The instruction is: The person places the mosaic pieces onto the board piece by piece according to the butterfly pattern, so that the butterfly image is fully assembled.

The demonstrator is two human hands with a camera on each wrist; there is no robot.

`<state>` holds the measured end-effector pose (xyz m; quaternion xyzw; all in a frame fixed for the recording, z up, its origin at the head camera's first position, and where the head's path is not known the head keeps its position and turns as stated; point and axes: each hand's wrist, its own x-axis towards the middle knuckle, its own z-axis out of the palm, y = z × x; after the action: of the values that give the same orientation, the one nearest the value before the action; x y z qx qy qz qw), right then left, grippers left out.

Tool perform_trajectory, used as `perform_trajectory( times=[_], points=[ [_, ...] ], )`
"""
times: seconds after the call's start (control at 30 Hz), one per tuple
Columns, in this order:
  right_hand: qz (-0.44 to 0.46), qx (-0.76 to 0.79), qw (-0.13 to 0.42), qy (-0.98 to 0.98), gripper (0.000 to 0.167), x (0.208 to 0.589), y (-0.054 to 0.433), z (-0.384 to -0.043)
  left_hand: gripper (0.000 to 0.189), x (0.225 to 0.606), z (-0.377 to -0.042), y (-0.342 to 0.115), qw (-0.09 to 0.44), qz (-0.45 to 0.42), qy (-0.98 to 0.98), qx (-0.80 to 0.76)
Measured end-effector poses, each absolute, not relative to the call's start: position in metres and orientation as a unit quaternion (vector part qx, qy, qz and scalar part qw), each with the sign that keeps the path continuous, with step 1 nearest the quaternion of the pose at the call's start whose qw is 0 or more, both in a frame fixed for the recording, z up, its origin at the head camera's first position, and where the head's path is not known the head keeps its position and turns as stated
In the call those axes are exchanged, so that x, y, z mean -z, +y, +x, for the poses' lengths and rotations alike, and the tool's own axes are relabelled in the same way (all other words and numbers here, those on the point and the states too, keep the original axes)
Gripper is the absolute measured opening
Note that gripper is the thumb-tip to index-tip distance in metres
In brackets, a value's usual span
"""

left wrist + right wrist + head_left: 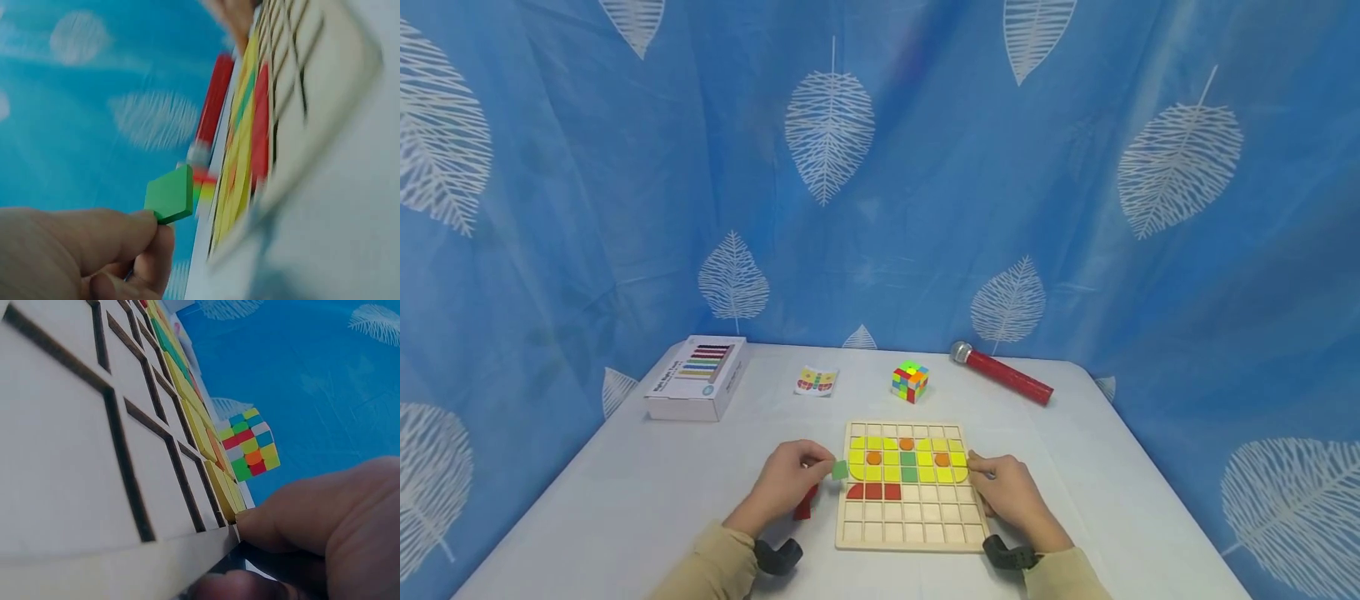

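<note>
My left hand (790, 477) pinches a green square tile (170, 195) between thumb and fingers, just off the left edge of a wooden grid board (925, 533). On the board sit yellow tiles (875, 443), orange round ones, two green tiles (908, 467) in a middle column and red tiles (873, 492) at the left of the row below. The lower rows show bare wood. My right hand (1011, 493) holds the board's right edge, a fingertip at the rim by the yellow corner piece (219, 487) and other fingers curled lower down. Loose red pieces (803, 505) lie partly hidden behind my left hand.
A picture card (816, 381) lies beyond the board, beside a puzzle cube (910, 382). A red microphone (1009, 377) rests at the back right. A white box (696, 379) stands at the back left. Blue leaf-patterned cloth hangs behind the white table.
</note>
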<state>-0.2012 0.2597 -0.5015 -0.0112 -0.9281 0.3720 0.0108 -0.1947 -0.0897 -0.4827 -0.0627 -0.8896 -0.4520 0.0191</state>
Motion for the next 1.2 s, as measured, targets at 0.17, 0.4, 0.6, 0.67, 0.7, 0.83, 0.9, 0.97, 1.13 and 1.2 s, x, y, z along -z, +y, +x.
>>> perform_trajectory(
  times=[0.17,0.4,0.6,0.67,0.7,0.83,0.9,0.97,1.13,1.2],
  points=[
    [-0.009,-0.373,0.011,-0.928,0.03,0.502,0.261,-0.201,0.005,0.479,-0.194,-0.049,-0.014,-0.121,-0.885,0.45],
    [0.008,-0.379,0.022,-0.925,0.03,0.501,0.266,-0.2,0.005,0.478,-0.199,0.001,-0.027,-0.124,-0.895,0.427],
    [0.014,-0.356,0.033,-0.934,0.028,0.501,0.264,-0.2,0.004,0.485,-0.196,0.014,-0.007,-0.124,-0.913,0.388],
    [0.012,-0.361,0.033,-0.932,0.028,0.501,0.264,-0.2,0.004,0.486,-0.196,0.016,-0.002,-0.129,-0.915,0.382],
    [0.007,-0.367,0.03,-0.93,0.028,0.501,0.264,-0.2,0.004,0.486,-0.195,0.016,-0.003,-0.13,-0.915,0.381],
    [0.007,-0.376,0.028,-0.926,0.028,0.502,0.263,-0.201,0.005,0.486,-0.195,0.016,-0.001,-0.135,-0.918,0.373],
    [0.01,-0.379,0.027,-0.925,0.029,0.502,0.263,-0.2,0.005,0.486,-0.194,0.016,0.0,-0.135,-0.921,0.366],
    [0.008,-0.384,0.026,-0.923,0.029,0.503,0.263,-0.2,0.005,0.487,-0.194,0.016,0.003,-0.138,-0.923,0.359],
    [-0.004,-0.389,0.022,-0.921,0.028,0.502,0.262,-0.2,0.005,0.486,-0.194,0.016,0.022,-0.152,-0.93,0.333],
    [-0.007,-0.392,0.019,-0.92,0.028,0.501,0.262,-0.2,0.004,0.486,-0.194,0.017,0.029,-0.158,-0.933,0.321]
  ],
)
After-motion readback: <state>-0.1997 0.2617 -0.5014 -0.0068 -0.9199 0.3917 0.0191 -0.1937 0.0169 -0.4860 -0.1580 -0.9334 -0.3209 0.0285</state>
